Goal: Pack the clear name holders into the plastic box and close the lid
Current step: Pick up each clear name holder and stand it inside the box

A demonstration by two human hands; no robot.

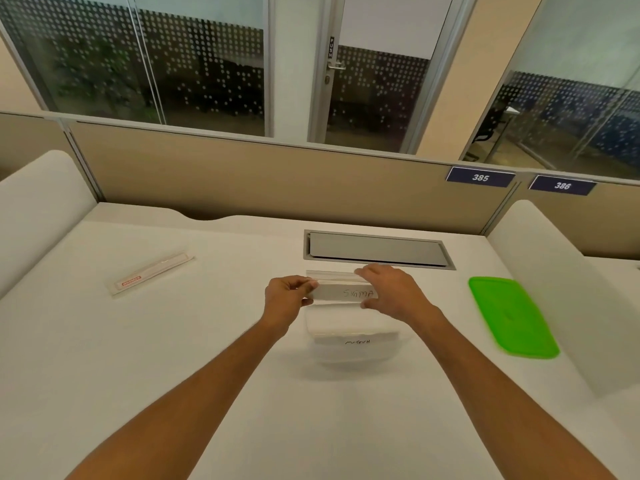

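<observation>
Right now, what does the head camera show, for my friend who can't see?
Two hands, left and right, hold a clear name holder marked SIGMA over an open clear plastic box on a white desk. A green lid lies to the right.

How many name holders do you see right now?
3: one marked SIGMA held between the left hand and right hand above the clear box; one already inside it; one far left on the desk. More may be hidden in the box.
</observation>
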